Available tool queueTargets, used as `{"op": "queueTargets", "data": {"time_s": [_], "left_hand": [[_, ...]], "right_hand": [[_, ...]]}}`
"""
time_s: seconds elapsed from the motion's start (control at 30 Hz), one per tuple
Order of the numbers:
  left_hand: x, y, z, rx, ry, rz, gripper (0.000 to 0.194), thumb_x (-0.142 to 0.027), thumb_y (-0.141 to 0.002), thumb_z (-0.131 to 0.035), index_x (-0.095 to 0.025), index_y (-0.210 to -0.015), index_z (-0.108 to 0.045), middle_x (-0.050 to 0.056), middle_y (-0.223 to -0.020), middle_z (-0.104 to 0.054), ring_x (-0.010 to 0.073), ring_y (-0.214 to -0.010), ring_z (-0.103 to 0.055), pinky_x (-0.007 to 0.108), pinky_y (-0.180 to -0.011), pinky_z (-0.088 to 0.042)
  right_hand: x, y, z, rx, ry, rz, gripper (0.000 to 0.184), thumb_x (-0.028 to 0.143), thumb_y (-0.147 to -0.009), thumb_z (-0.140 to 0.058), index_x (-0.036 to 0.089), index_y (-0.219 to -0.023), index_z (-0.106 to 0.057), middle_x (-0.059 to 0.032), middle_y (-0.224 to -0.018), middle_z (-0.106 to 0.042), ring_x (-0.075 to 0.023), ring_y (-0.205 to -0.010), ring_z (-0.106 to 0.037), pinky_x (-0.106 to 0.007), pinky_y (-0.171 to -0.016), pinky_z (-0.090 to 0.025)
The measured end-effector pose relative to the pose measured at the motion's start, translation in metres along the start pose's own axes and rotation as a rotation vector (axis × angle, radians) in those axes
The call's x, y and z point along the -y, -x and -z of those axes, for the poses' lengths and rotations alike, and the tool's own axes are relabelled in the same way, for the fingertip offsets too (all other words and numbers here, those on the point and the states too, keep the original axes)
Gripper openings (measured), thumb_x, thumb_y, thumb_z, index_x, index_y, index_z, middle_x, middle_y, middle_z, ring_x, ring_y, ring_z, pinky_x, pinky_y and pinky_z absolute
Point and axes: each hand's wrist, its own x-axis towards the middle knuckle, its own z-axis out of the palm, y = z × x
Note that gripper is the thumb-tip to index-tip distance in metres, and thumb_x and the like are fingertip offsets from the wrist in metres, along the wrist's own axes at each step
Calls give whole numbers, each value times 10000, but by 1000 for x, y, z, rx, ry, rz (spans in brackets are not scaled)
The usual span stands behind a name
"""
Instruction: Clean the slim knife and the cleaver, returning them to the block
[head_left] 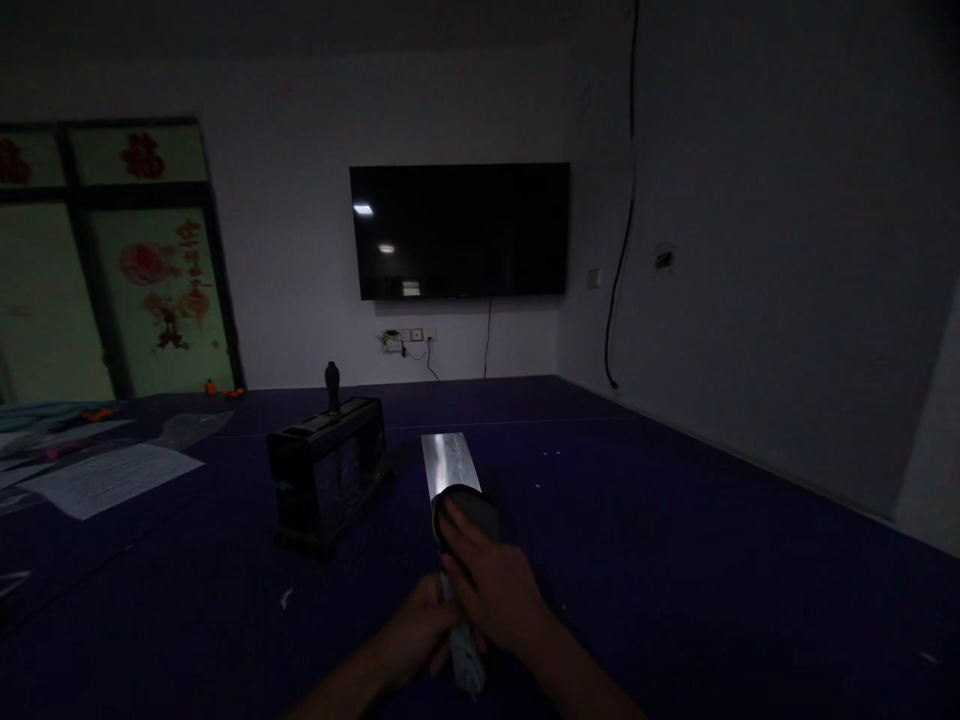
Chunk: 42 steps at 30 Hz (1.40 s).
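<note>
A cleaver with a broad shiny blade points away from me over the dark blue table. My left hand is closed round its pale handle. My right hand lies over the blade's near end, its fingers pressing a dark rounded object against the metal; I cannot make out what that object is. To the left of the blade stands a dark knife block with one black knife handle sticking up from its top.
Sheets of paper and clear plastic lie at the table's left side, with small orange items beyond. A black television hangs on the far wall above a socket and cables. The room is dim.
</note>
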Motion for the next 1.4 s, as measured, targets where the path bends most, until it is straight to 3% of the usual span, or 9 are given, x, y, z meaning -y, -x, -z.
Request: {"op": "queueTargets", "data": {"time_s": [0.17,0.37,0.83,1.07,1.4], "left_hand": [[3,-1,2,-19,37,35,362,-412,-687,-637,-52,-668,-673,75,-552,-655,42,-301,-397,152,-284,-176],[5,0,5,-46,65,31,399,-434,-680,-659,-56,-806,-657,72,-573,-661,61,-338,-452,142,-289,-192],[9,-1,9,-47,99,15,383,-440,-672,-670,-91,-803,-586,51,-576,-657,38,-301,-399,144,-288,-164],[6,0,7,-3,75,14,378,-435,-672,-663,-85,-802,-607,55,-583,-659,43,-313,-416,145,-292,-157],[2,-1,1,57,-24,56,292,-356,-697,-610,-69,-682,-661,51,-560,-655,29,-299,-354,159,-292,-138]], "right_hand": [[-4,0,-3,-18,17,-47,482,291,-915,-369,232,-1393,-338,-72,-1472,-270,-232,-1051,-606,-377,-825,-520],[-7,-2,-8,-45,37,-111,466,286,-918,-342,174,-1369,-384,-110,-1455,-300,-233,-1097,-576,-370,-850,-504],[-14,-3,-9,-86,77,-216,484,281,-914,-328,152,-1380,-366,-116,-1429,-357,-231,-1099,-574,-366,-845,-502],[-8,-3,-4,-77,68,-203,467,255,-915,-319,128,-1356,-405,-113,-1421,-364,-232,-1094,-579,-367,-860,-503],[-2,-1,0,-22,65,-14,480,194,-895,-329,185,-1372,-385,-77,-1443,-327,-208,-993,-636,-337,-793,-539]]}}
